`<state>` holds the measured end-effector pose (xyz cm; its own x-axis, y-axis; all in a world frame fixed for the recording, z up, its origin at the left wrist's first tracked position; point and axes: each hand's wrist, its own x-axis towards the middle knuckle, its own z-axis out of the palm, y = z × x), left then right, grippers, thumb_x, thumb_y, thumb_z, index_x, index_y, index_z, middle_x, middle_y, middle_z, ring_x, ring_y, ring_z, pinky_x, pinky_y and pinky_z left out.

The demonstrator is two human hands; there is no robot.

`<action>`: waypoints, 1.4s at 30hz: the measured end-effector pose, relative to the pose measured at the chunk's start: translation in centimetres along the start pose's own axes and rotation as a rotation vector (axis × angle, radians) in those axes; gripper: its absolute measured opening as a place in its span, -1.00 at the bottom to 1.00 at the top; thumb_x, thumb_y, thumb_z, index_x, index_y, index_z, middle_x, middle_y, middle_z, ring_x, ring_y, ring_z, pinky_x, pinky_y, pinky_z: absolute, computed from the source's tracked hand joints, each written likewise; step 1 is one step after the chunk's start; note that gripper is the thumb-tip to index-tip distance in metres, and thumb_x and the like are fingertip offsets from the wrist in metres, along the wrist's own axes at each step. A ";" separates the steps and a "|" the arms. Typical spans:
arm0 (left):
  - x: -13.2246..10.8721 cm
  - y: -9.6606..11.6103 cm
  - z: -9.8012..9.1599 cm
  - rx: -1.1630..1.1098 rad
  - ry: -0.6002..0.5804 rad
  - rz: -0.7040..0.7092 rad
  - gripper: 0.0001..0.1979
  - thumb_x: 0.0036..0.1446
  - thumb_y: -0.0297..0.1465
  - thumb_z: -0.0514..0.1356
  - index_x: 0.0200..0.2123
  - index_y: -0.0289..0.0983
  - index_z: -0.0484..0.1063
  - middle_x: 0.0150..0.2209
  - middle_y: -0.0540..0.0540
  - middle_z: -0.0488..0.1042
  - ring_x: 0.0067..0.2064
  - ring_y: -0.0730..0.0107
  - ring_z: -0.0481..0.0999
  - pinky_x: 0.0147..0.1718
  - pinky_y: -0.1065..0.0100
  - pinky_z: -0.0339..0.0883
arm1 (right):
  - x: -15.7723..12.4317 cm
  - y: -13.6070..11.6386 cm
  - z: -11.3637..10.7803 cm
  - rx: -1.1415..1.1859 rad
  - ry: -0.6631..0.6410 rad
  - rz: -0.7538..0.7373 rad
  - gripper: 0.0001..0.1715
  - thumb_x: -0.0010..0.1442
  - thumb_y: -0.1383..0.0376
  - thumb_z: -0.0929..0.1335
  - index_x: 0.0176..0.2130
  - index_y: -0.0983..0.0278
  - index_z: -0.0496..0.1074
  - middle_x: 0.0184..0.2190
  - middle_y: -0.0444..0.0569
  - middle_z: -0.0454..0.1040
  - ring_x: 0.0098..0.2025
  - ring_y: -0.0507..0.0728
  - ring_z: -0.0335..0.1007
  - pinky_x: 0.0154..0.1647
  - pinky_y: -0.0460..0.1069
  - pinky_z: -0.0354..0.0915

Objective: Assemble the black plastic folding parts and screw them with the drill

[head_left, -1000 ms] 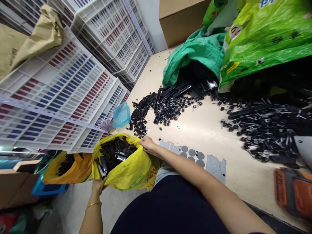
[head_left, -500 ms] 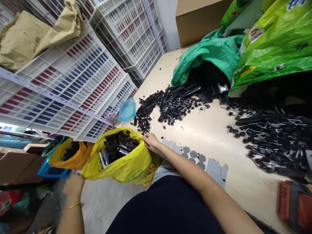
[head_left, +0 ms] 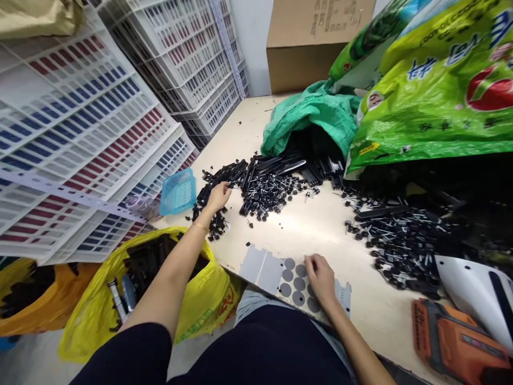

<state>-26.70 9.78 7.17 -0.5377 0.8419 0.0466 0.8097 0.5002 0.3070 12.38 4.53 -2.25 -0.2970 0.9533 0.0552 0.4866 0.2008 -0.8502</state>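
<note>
My left hand (head_left: pixel 218 197) reaches across the yellow bag (head_left: pixel 224 283) to a heap of small black plastic parts (head_left: pixel 232 171). Its fingers are bent together at the heap's edge, and whatever is between them is too small to make out. Closer to me, my right hand (head_left: pixel 320 275) rests on the table with its fingers curled in and nothing visible in them. It lies beside grey round discs (head_left: pixel 300 283) stuck on the tabletop, partly covering some. Black pieces with metal pins (head_left: pixel 266 190) lie between the two hands, nearer the left. Dark parts fill the yellow bag.
A blue basket (head_left: pixel 177 192) stands left of the heap, before stacked white crates (head_left: pixel 120 112). Green bags (head_left: pixel 308 109) spill black parts at the back right. An orange power tool (head_left: pixel 457 342) lies at the front right. An orange bag (head_left: pixel 52 299) sits at the left.
Both hands have let go of the yellow bag's rim. My left hand has moved up to the black parts; my right hand has moved right onto the table. The view has shifted right.
</note>
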 end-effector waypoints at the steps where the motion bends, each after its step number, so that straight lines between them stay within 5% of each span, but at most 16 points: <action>1: 2.1 1.0 1.2 -0.007 -0.013 -0.015 -0.61 0.16 -0.37 0.02 0.04 -0.31 0.33 -0.11 -0.15 0.52 -0.04 0.30 0.48 0.01 0.34 0.28 | -0.9 0.9 -0.8 -0.025 0.044 -0.012 -0.64 0.24 0.10 0.20 -0.49 0.24 0.27 -0.51 -0.08 0.36 -0.41 0.09 0.29 -0.33 -0.03 0.16; 5: 7.9 3.5 4.6 -0.008 -0.106 -0.084 -0.67 0.11 -0.27 0.15 -0.11 -0.35 0.41 -0.15 -0.24 0.52 -0.06 0.15 0.50 -0.09 0.31 0.32 | -2.6 2.4 -2.1 -0.089 0.087 -0.092 -0.68 0.27 0.14 0.20 -0.43 0.24 0.34 -0.47 -0.07 0.41 -0.37 0.08 0.33 -0.29 -0.05 0.22; 9: 9.5 4.7 6.7 0.019 -0.106 -0.107 -0.71 0.04 -0.32 0.24 -0.17 -0.33 0.39 -0.09 -0.30 0.46 -0.03 0.08 0.47 -0.11 0.26 0.31 | -1.6 2.3 -1.0 -0.238 0.111 -0.132 -0.64 0.28 0.15 0.19 -0.47 0.24 0.30 -0.53 -0.10 0.37 -0.44 0.05 0.30 -0.35 -0.07 0.19; 17: 7.9 6.0 7.4 -0.006 0.063 -0.079 -0.81 0.08 -0.57 0.10 -0.21 -0.27 0.29 -0.13 -0.20 0.40 -0.01 0.17 0.40 -0.01 0.21 0.24 | 0.6 3.0 -0.9 -0.425 0.073 -0.076 -0.57 0.26 0.09 0.17 -0.54 0.24 0.23 -0.63 -0.14 0.31 -0.56 0.01 0.24 -0.52 -0.10 0.04; 23: 5.9 7.9 7.5 -0.287 0.396 0.236 -0.73 0.03 -0.64 0.14 -0.20 -0.27 0.22 -0.14 -0.18 0.30 -0.04 0.23 0.35 -0.02 0.25 0.27 | 2.4 1.7 -1.7 -0.287 0.078 0.005 -0.58 0.24 0.07 0.15 -0.55 0.23 0.16 -0.63 -0.15 0.26 -0.58 0.01 0.19 -0.48 -0.09 0.09; 28: 5.7 9.1 6.7 -0.319 0.404 0.380 -0.69 0.05 -0.62 0.19 -0.15 -0.26 0.25 -0.15 -0.17 0.30 -0.05 0.21 0.38 -0.04 0.20 0.32 | 4.7 -0.4 -1.7 -0.220 0.017 -0.040 -0.59 0.22 0.07 0.15 -0.55 0.22 0.16 -0.60 -0.12 0.27 -0.53 0.04 0.20 -0.45 -0.06 0.12; 31: 4.2 11.2 5.6 -0.242 0.390 0.469 -0.71 0.06 -0.57 0.22 -0.13 -0.28 0.31 -0.17 -0.18 0.32 -0.02 0.16 0.37 -0.03 0.17 0.32 | 5.8 -1.6 -2.2 -0.145 0.087 -0.020 -0.64 0.20 0.06 0.18 -0.49 0.24 0.24 -0.52 -0.07 0.33 -0.46 0.07 0.25 -0.41 -0.03 0.20; 33: 1.7 13.6 5.2 -0.213 0.297 0.612 -0.75 0.09 -0.54 0.21 -0.13 -0.28 0.34 -0.19 -0.17 0.35 -0.03 0.17 0.38 -0.05 0.18 0.34 | 6.5 -2.4 -3.0 -0.045 0.207 0.022 -0.66 0.16 0.04 0.24 -0.29 0.26 0.32 -0.31 0.04 0.40 -0.31 0.12 0.33 -0.35 -0.01 0.29; 35: -2.1 16.5 5.4 -0.178 0.019 0.903 -0.81 0.14 -0.54 0.15 -0.16 -0.25 0.38 -0.21 -0.15 0.38 -0.07 0.22 0.40 -0.10 0.22 0.37 | 7.0 -2.9 -4.3 0.080 0.263 0.050 -0.50 0.10 0.01 0.31 -0.07 0.25 0.28 -0.07 0.12 0.35 -0.14 0.16 0.35 -0.29 0.01 0.35; 37: -6.3 19.3 6.0 -0.153 -0.329 1.190 -0.81 0.21 -0.51 0.05 -0.17 -0.20 0.40 -0.20 -0.18 0.41 -0.12 0.26 0.43 -0.19 0.26 0.41 | 7.3 -3.1 -5.7 0.148 0.098 0.064 -0.42 0.07 -0.02 0.34 -0.01 0.23 0.26 -0.06 0.10 0.38 -0.14 0.16 0.38 -0.28 0.02 0.36; 40: -10.4 21.4 6.3 -0.203 -0.489 1.286 -0.77 0.23 -0.40 0.06 -0.08 -0.05 0.38 -0.12 -0.13 0.43 -0.06 0.32 0.44 -0.17 0.32 0.44 | 6.5 -2.4 -7.6 0.034 -0.290 0.104 -0.47 0.06 -0.04 0.34 -0.11 0.25 0.37 -0.38 -0.01 0.48 -0.41 0.14 0.41 -0.39 0.01 0.33; 42: -10.4 20.7 5.5 -0.229 -0.578 1.107 -0.70 0.13 -0.31 0.20 -0.04 0.00 0.36 -0.05 -0.08 0.42 -0.02 0.29 0.44 -0.12 0.27 0.44 | 4.8 -1.2 -8.1 -0.097 -0.358 0.122 -0.46 0.04 -0.07 0.34 -0.13 0.25 0.41 -0.48 -0.04 0.48 -0.49 0.15 0.38 -0.44 0.02 0.30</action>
<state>-3.08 12.51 7.77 0.6251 0.7803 -0.0200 0.6688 -0.5223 0.5291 16.99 10.71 3.31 -0.4918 0.8358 -0.2440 0.6062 0.1275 -0.7850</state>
